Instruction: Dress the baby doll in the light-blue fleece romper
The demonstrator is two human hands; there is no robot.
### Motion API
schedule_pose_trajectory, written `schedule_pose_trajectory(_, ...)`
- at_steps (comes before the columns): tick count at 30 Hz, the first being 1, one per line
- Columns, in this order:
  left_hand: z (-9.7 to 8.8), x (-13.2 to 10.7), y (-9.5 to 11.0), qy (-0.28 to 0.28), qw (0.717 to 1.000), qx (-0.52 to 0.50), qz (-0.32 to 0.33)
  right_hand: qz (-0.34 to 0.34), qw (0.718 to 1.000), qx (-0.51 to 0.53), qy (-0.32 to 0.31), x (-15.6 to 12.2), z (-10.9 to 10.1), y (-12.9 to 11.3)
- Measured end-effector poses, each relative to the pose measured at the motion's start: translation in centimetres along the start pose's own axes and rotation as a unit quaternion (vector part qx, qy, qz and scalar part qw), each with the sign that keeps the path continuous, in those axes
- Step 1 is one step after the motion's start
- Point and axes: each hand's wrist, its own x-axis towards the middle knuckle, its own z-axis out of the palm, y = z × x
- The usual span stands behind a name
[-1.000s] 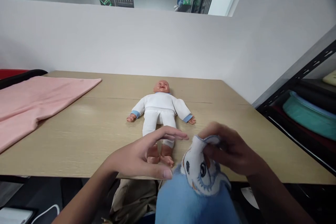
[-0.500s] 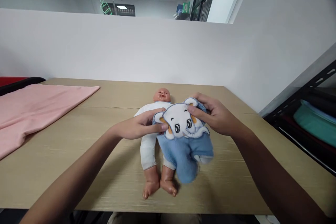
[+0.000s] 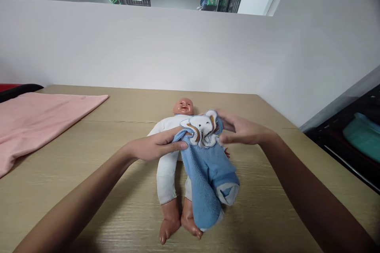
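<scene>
Over the doll point(image 3: 166, 172), blue garment point(image 3: 206, 170), perhaps trousers

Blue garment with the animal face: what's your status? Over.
Left hand pinching one edge; right hand at the other, grip unclear. Blue garment bunched at top, hanging down. Doll partly hidden behind it.

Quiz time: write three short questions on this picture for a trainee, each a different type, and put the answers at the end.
1. True or false: the left hand grips the blue garment.
2. Fill in: the garment's animal patch is mostly ___.
3. In the picture, what lies left of the doll on the table? A. yellow towel; B. pink cloth; C. striped scarf.

Key: 1. True; 2. white; 3. B.
</scene>
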Motion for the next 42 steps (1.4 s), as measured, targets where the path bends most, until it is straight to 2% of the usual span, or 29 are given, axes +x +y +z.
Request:
schedule_pose_trajectory(4, 0.0, -0.2, 0.5, 0.009, 1.0, -0.01, -0.016, 0.018, 0.989, -0.064, -0.13, 0.6, 2.4, 0.2)
schedule_pose_trajectory(7, -0.2, -1.3, 0.9, -0.009, 0.998, -0.006, -0.058, -0.002, 0.984, -0.046, -0.173, 0.2, 4.4, 0.0)
schedule_pose_trajectory(9, -0.3, -2.4, 0.9, -0.053, 0.995, -0.019, -0.084, -0.033, 0.989, -0.015, -0.143, -0.3, 5.6, -0.1)
schedule_pose_trajectory(11, -0.1, -3.5, 0.7, -0.1, 0.988, -0.045, -0.106, -0.053, 0.995, 0.025, -0.077, -0.9, 6.6, -0.1)
schedule_pose_trajectory(13, 0.5, -4.4, 0.5, -0.109, 0.987, -0.061, -0.097, -0.048, 0.996, 0.074, -0.034, -1.2, 7.6, -0.2)
schedule_pose_trajectory(15, 1.4, -5.1, 0.6, -0.068, 0.994, -0.06, -0.057, -0.038, 0.993, 0.112, -0.027, -1.2, 8.6, -0.6)
schedule_pose_trajectory(17, 2.9, -5.5, 1.1, -0.004, 0.998, -0.063, -0.031, -0.05, 0.99, 0.129, -0.04, -0.9, 9.5, -1.2)
schedule_pose_trajectory(20, 5.4, -6.2, 1.9, 0.086, 0.99, -0.101, -0.054, -0.062, 0.986, 0.138, -0.073, -0.8, 10.2, -2.2)
schedule_pose_trajectory(22, 6.9, -6.5, 2.3, 0.122, 0.981, -0.133, -0.067, -0.025, 0.99, 0.117, -0.08, -1.1, 10.3, -2.5)
schedule_pose_trajectory(24, 7.9, -6.9, 2.5, 0.111, 0.978, -0.162, -0.066, -0.012, 0.993, 0.087, -0.085, -1.6, 10.2, -2.5)
schedule_pose_trajectory(27, 8.4, -7.3, 2.7, 0.029, 0.98, -0.181, -0.078, -0.064, 0.991, 0.075, -0.09, -2.6, 10.4, -2.2)
schedule_pose_trajectory(29, 8.5, -7.6, 2.7, 0.007, 0.978, -0.183, -0.097, -0.07, 0.992, 0.078, -0.073, -3.2, 10.9, -2.0)
schedule_pose_trajectory(32, 8.8, -8.5, 1.9, 0.038, 0.974, -0.205, -0.085, -0.004, 0.992, 0.108, -0.072, -3.9, 11.8, -2.2)
schedule_pose_trajectory(35, 9.6, -9.5, 0.6, 0.111, 0.961, -0.24, -0.087, 0.034, 0.976, 0.173, -0.131, -3.9, 12.4, -2.7)
schedule_pose_trajectory(38, 10.7, -10.0, -0.3, 0.164, 0.93, -0.308, -0.116, 0.048, 0.959, 0.215, -0.177, -3.6, 12.6, -2.9)
schedule_pose_trajectory(42, 12.0, -10.1, -0.1, 0.164, 0.888, -0.407, -0.137, 0.085, 0.968, 0.205, -0.115, -3.8, 12.8, -1.8)
